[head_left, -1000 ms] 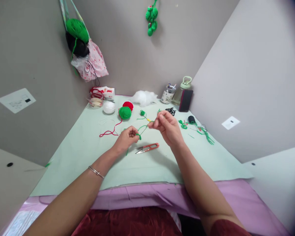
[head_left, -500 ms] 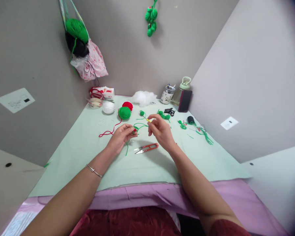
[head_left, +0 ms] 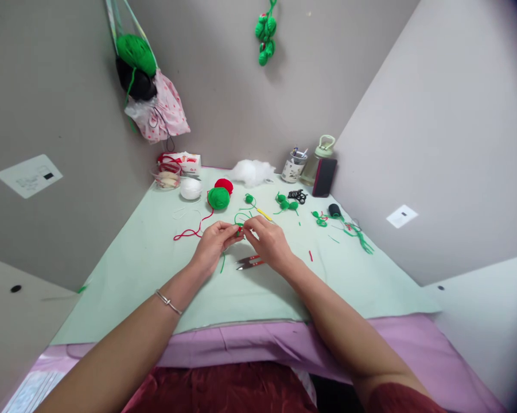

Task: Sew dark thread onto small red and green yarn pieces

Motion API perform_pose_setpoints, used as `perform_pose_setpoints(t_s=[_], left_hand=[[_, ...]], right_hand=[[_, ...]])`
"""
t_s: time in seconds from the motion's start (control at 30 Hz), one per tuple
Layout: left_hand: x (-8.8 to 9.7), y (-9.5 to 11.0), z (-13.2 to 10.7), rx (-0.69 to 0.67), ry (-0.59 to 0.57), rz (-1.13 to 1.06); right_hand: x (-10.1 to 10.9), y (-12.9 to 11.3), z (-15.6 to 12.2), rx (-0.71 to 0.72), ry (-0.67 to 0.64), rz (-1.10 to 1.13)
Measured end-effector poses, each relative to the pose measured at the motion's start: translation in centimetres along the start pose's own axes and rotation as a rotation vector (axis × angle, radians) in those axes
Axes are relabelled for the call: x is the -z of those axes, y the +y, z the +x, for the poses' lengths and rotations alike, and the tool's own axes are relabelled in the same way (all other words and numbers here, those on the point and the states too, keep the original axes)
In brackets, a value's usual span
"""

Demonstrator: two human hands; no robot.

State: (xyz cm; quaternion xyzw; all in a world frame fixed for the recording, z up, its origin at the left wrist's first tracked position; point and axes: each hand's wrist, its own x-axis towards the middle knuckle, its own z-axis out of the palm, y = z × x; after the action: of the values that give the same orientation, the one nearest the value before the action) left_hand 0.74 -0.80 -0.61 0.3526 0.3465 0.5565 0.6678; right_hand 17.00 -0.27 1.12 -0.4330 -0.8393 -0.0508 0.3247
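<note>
Pinching small, soft green yarn piece

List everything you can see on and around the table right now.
table cover: 1, pale green, across the table
green yarn ball: 1, green, behind the hands
red yarn ball: 1, red, behind the green one
white yarn ball: 1, white, left of the green one
stuffing: 1 tuft, white, far edge
snips: 1, red, partly under right hand
yellow tool: 1, yellow, behind right hand
pen cup: 1, white, far right corner
bottle: 1, green lid, beside the cup
spool: 1, black, right side
wall string: 1, green, back wall
crochet piece: 1, green with red, between both hands
left hand: 1, grip on crochet piece
right hand: 1, grip on same piece
</note>
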Motion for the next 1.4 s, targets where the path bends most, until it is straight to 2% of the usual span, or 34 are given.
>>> perform_pose_setpoints(t_s=[0.2,0.43,0.67,0.9,0.97,1.07,1.2,1.4], left_hand=[[-0.3,-0.1,-0.1,-0.057,0.059,0.071],[0.2,-0.9,0.2,-0.19,0.072,0.361],[-0.1,-0.4,0.0,-0.181,-0.036,0.396],[-0.2,0.7,-0.2,-0.05,-0.184,0.352],[-0.1,1.1,-0.3,0.016,-0.24,0.298],[-0.2,1.5,-0.3,0.089,-0.258,0.215],[-0.1,1.8,-0.3,0.072,-0.236,0.198],[-0.1,1.7,-0.2,0.048,-0.215,0.239]], right_hand=[[-0.6,-0.3,-0.1,0.016,-0.037,-0.048],[0.1,0.0,0.3,-0.028,-0.169,-0.057],[1.1,-0.3,0.8,-0.008,-0.247,-0.134],[2.1,0.8,0.9,0.103,-0.215,-0.173],[2.2,1.2,0.8,0.111,-0.187,-0.105],[2.3,1.8,0.7,0.06,-0.128,0.094],[2.6,2.4,0.7,-0.109,-0.044,0.385],[3.3,1.8,1.0,-0.292,-0.012,0.757]])
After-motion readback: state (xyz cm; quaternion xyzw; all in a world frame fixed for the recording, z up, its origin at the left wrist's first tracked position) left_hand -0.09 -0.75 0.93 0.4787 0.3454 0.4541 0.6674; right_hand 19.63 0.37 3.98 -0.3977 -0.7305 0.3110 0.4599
